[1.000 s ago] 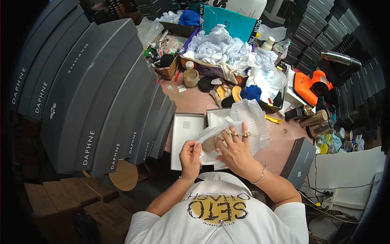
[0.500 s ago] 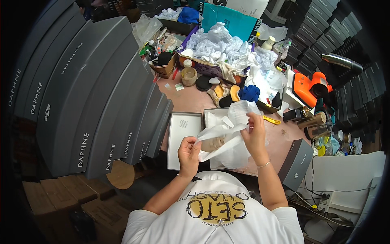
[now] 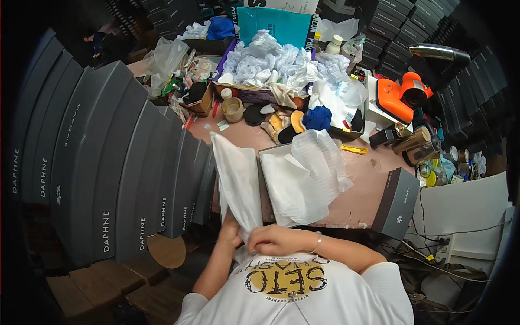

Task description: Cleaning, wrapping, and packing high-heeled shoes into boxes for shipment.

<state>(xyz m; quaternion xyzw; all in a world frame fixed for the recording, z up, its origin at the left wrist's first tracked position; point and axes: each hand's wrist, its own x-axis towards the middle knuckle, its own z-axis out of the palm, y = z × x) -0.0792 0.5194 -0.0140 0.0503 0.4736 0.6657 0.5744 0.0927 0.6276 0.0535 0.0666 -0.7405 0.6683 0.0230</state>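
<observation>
A long white soft wrapper (image 3: 238,170), a thin bag or folded sheet, stands out from my body over the left side of the work area. My left hand (image 3: 230,233) is closed on its near end, partly behind the material. Beside it, my right hand (image 3: 273,240) bends inward with curled fingers at the same end, against the wrapper. To the right, creased white tissue paper (image 3: 309,176) covers an open shoe box, so its contents are hidden. The wrapper mostly hides the grey box lid (image 3: 222,202).
Tall stacks of dark grey shoe boxes (image 3: 103,157) line the left. Another grey box (image 3: 398,203) stands at the table's right edge. Behind are a bin of crumpled white paper (image 3: 265,59), a glue jar (image 3: 232,110), sponges (image 3: 281,122), a yellow-handled tool (image 3: 353,149) and an orange device (image 3: 395,100).
Both hands have moved down and left from above the box, toward my body. The white wrapper now extends over the lid, and tissue paper lies spread across the box.
</observation>
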